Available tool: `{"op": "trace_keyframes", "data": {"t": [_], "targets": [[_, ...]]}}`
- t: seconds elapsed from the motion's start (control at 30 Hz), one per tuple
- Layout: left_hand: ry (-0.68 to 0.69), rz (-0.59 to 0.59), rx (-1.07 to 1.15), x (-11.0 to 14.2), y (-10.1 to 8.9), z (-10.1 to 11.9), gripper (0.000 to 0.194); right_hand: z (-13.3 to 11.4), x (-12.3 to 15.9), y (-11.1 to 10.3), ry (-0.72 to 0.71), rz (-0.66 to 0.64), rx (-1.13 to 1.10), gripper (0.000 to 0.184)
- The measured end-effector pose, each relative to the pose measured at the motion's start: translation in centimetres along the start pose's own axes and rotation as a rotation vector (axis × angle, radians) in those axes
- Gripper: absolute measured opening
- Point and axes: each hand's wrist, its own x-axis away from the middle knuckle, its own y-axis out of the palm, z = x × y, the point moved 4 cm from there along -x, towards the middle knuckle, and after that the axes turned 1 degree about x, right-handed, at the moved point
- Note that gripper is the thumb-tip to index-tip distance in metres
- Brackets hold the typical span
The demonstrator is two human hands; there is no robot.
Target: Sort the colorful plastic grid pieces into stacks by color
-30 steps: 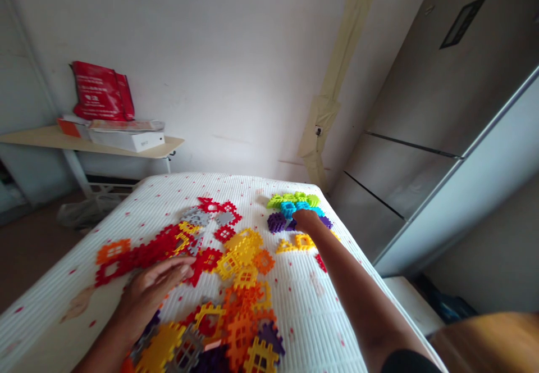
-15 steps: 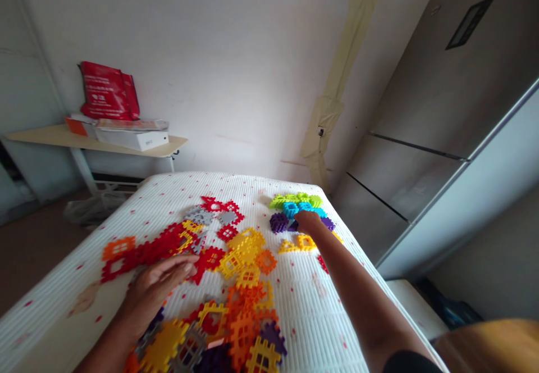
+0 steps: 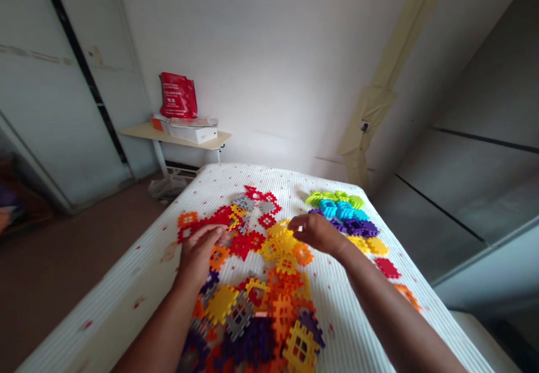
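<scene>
My left hand (image 3: 200, 249) hovers over the left side of the loose pile, fingers loosely bent and thumb slightly apart, with nothing visible in it. Close to it lie red interlocking plastic tiles (image 3: 241, 245) and an orange window tile (image 3: 218, 257). My right hand (image 3: 318, 232) is above the pile's right edge, fingers half curled and no tile showing between them. Beneath its fingertips are yellow tiles (image 3: 280, 238), partly hidden. To its right, tiles lie grouped by colour: lime green (image 3: 334, 198), light blue (image 3: 343, 210), purple (image 3: 357, 227), yellow (image 3: 377, 246), one red (image 3: 387, 268) and orange (image 3: 407, 295).
More mixed tiles, including a grey window tile (image 3: 240, 314), cover the near part of the white quilted bed (image 3: 147, 300). A side table (image 3: 141, 131) with a red bag (image 3: 177, 96) and a white box (image 3: 194, 133) stands at the back left. A grey refrigerator (image 3: 471, 182) rises on the right.
My right hand has drawn back left from the purple group to the yellow tiles in the pile. My left hand stays near the red tiles. The view has turned left.
</scene>
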Motion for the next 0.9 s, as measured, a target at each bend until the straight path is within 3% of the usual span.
{"op": "trace_keyframes", "data": {"t": [0.1, 0.17, 0.33, 0.63, 0.9], "targets": [[0.038, 0.089, 0.104, -0.5, -0.8, 0.4, 0.023, -6.1, -1.3, 2.1, -0.337, 0.001, -0.155, 0.031], [0.058, 0.142, 0.162, -0.7, -1.3, 0.7, 0.021, -9.4, -2.2, 3.7, -0.483, -0.02, -0.169, 0.032], [0.059, 0.262, 0.275, -1.4, -2.5, 0.9, 0.017, -14.2, -4.5, 7.1, -0.594, -0.139, 0.024, 0.032], [0.02, 0.287, 0.349, -1.5, -2.8, 0.2, 0.017, -15.2, -6.5, 8.6, -0.621, -0.139, 0.15, 0.03], [0.033, 0.21, 0.288, -1.3, -2.0, -0.1, 0.02, -14.3, -5.6, 9.0, -0.618, -0.111, 0.254, 0.015]]}}
